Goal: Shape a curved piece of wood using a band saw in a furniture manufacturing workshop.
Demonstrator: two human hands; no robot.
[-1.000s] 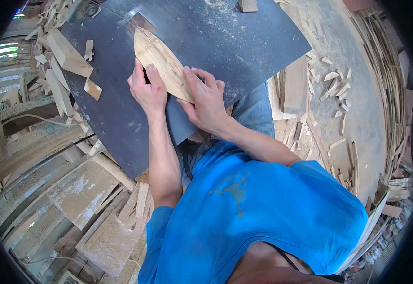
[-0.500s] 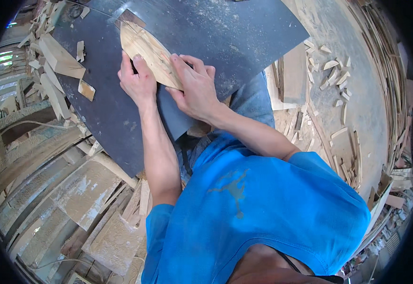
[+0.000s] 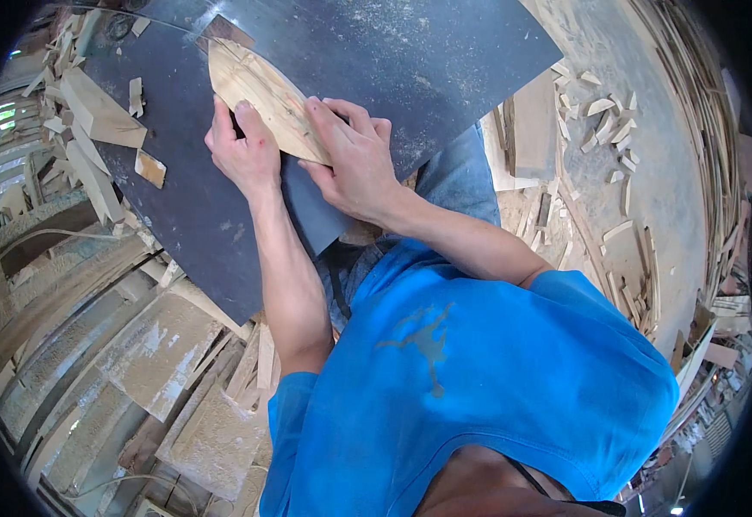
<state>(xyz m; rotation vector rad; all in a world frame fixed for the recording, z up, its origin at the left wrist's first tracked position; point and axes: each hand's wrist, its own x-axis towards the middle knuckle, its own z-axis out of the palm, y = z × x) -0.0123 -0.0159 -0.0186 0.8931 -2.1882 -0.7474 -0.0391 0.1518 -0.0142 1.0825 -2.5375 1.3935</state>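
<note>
A pale, leaf-shaped wooden board (image 3: 264,90) lies slantwise on a dark, dusty tabletop (image 3: 445,77). Its far end reaches a small brownish inset plate (image 3: 231,31) in that top. My left hand (image 3: 247,151) grips the board's left edge, with the thumb on its upper face. At the near end, my right hand (image 3: 354,159) is closed around the right edge, fingers on top. Both hands' undersides are hidden.
To the left on the tabletop lie a thick wood block (image 3: 100,108) and a small offcut (image 3: 150,168). Wood scraps (image 3: 613,129) litter the floor at right, near long stacked strips (image 3: 695,112). Dusty planks (image 3: 148,349) fill the lower left.
The board and both hands appear slightly further left in the picture, but the table and the scraps on it have shifted likewise. My grip looks the same.
</note>
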